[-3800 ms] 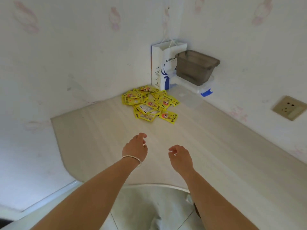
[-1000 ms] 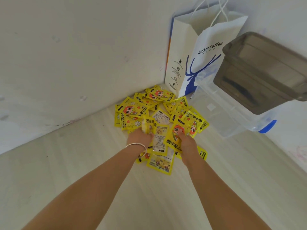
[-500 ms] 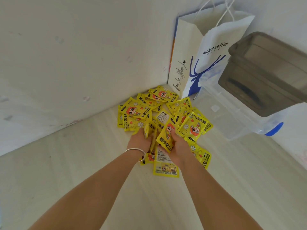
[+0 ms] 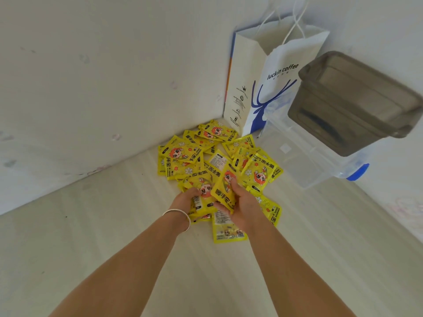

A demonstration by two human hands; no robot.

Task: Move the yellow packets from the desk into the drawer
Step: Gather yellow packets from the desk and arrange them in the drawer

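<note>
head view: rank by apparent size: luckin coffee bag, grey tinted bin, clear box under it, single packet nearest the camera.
1. luckin coffee paper bag
2. grey tinted bin, close to the bag in apparent size, so the order is unsure
3. clear plastic box, partly hidden by the bin
4. yellow packet, smallest

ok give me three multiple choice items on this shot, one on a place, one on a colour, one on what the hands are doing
1. Where does the packet pile lie?
A. in the desk corner by the paper bag
B. inside the clear box
C. on the floor

2. What colour is the deer print on the bag?
A. red
B. blue
C. green

3. What are the hands doing?
A. both hang idle
B. only the right holds packets
C. left hand and right hand each grip packets

Key: 1 A, the pile sits on the desk where the walls meet, next to the bag. 2 B, the antlers are blue. 3 C, fingers of both curl round yellow packets.
</note>
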